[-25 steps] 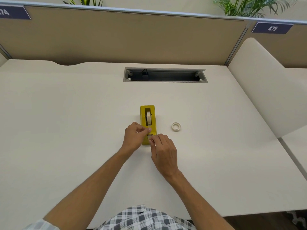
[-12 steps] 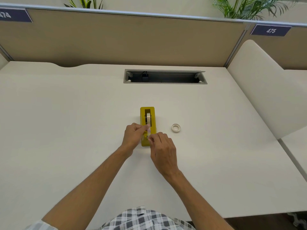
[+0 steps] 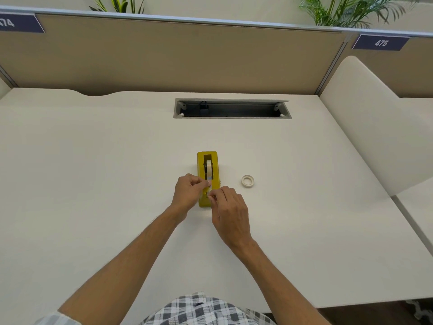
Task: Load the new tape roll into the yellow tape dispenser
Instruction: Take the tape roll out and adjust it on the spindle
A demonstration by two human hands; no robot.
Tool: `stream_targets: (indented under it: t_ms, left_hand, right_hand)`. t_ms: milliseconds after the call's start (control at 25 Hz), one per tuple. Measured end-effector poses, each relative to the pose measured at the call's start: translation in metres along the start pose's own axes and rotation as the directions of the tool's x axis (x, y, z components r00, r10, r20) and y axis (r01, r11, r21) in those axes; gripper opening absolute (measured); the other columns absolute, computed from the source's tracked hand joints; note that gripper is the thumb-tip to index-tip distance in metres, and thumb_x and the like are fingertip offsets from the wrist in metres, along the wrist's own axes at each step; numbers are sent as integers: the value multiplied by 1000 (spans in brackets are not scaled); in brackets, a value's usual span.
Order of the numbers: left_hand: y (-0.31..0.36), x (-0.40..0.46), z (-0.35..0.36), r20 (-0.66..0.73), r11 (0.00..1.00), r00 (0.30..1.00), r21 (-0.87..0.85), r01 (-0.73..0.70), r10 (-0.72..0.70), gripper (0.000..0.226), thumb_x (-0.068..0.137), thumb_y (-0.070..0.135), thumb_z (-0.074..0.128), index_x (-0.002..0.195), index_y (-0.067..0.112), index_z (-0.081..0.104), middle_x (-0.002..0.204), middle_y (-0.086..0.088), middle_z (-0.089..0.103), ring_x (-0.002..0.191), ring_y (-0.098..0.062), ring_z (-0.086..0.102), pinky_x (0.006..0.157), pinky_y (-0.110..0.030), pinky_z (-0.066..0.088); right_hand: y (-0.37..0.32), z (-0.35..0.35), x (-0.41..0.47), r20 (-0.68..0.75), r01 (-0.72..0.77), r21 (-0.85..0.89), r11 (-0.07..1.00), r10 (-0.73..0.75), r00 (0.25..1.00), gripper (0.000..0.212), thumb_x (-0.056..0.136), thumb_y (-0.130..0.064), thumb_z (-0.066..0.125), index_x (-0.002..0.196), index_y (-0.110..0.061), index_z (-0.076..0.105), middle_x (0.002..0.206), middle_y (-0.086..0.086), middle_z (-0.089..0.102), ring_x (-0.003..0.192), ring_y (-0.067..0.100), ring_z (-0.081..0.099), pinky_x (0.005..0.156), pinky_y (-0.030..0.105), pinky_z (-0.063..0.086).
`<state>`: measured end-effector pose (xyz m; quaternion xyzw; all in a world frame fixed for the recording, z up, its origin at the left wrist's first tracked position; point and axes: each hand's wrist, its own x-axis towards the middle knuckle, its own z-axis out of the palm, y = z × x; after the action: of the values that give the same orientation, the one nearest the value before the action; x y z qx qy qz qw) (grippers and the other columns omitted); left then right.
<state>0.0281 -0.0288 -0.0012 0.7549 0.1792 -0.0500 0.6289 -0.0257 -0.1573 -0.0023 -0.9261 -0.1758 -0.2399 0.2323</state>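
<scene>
Tape from the pale new roll (image 3: 208,168), seated upright in the blocky yellow plastic dispenser (image 3: 207,178) on the white bench (image 3: 93,184), is pinched by both hands; left hand (image 3: 187,194) and right hand (image 3: 230,215) each close fingertips on the free strip over the cutter end. The strip is probably thin, limp and sticky, best held by its edges; a spent pale ring (image 3: 247,180) lies nearby.

Open worktop (image 3: 93,184) left of the fingers (image 3: 212,195); right of them, only a small empty tape core (image 3: 247,180); cable slot (image 3: 232,109) well beyond.

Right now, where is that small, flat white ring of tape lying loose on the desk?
In the head view, the small white tape ring lies flat on the white desk, just right of the yellow tape dispenser and clear of both hands.
</scene>
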Motion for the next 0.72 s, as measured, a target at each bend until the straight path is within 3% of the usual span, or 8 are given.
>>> stream_targets:
  t_ms: [200,320,400,560,640,720]
  left_hand:
    - [5,-3,0,-6,998,1000,-52,22,-22,22,88,37,65,72,24,73,94,1,65,87,-8,57,67,-22,41]
    - [6,-1,-3,-1,998,1000,-53,-24,24,21,95,28,56,80,27,71,90,8,64,89,-11,58,71,-21,43]
    - [4,1,-5,-24,988,990,79,-134,136,14,93,15,58,99,25,66,94,5,61,95,-17,58,72,-17,44]
    - [-1,5,-7,69,829,940,454,-328,334,62,87,16,64,144,26,40,140,-1,41,131,-18,37,98,-31,41]
    - [1,9,-6,146,742,918,549,-384,368,66,90,25,61,149,27,31,156,-1,25,144,-21,18,109,-42,33]
    - [3,14,-6,207,670,900,608,-425,384,64,92,30,58,149,25,30,160,-1,20,148,-22,10,113,-47,27]
  right_hand:
    - [0,-3,3,-11,0,-4,1000,0,1000,10,92,-18,61,92,-9,66,83,6,65,71,19,59,59,29,48]
    - [0,-5,5,-11,4,-14,1000,-4,1000,6,91,-15,65,91,-9,66,82,6,65,70,19,58,58,28,47]
    - [0,-6,5,-5,7,-14,1000,-7,1000,5,91,-14,65,91,-10,66,82,6,64,71,19,58,58,28,45]
    - [-1,-7,6,3,6,-15,1000,-6,1000,6,93,-14,62,93,-10,66,84,5,64,72,19,57,59,29,46]
    - [0,-9,7,3,10,-19,1000,-10,1000,6,93,-14,62,94,-10,66,84,5,64,72,20,57,59,30,46]
    - [1,-11,8,3,14,-28,1000,-14,1000,6,94,-14,61,93,-10,65,83,5,64,71,20,57,59,30,45]
